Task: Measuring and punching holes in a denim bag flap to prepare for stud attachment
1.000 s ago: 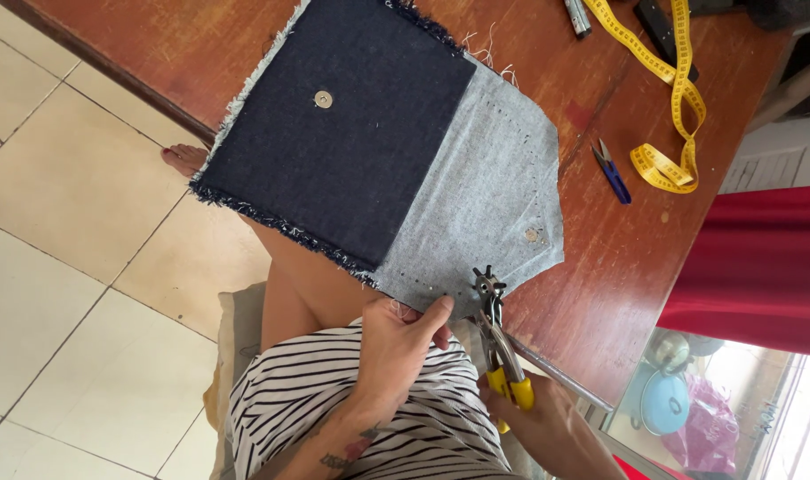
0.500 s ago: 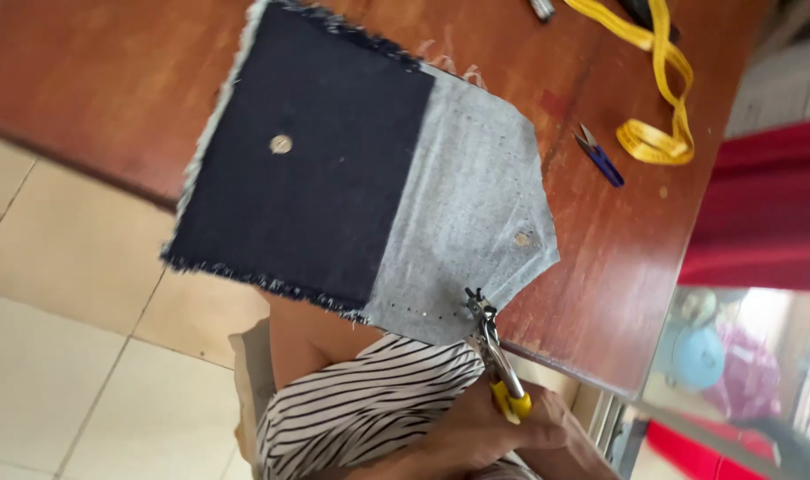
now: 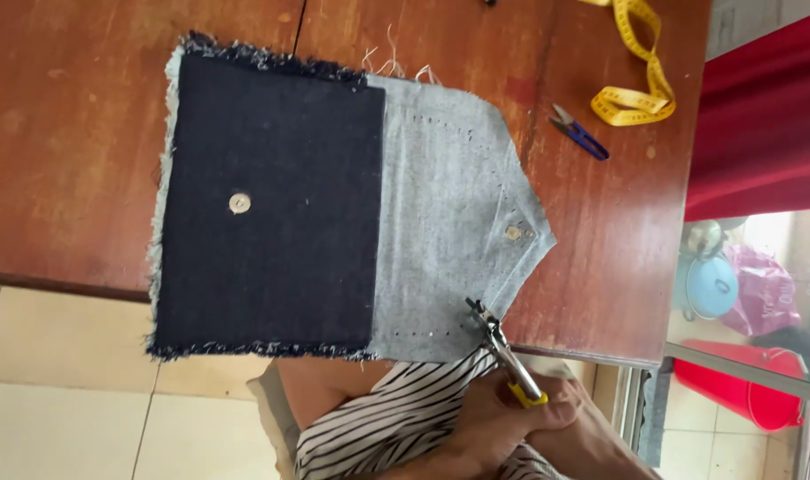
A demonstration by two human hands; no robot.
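Denim pouch [image 3: 334, 204] (frayed edges), grey flap open

Both hands sit at the bottom edge of the frame, right of centre, partly cut off. The right hand [image 3: 547, 418] is curled into a closed fist, its grip wrapped tight around yellow tool handles, knuckles turned toward the upper left. Its wrist and forearm run down and right, out of the frame at the lower right. The left hand [image 3: 476, 431] lies just beside it on the left, touching it, fingers folded; whether it grips anything cannot be told. A bare thigh shows at bottom centre.
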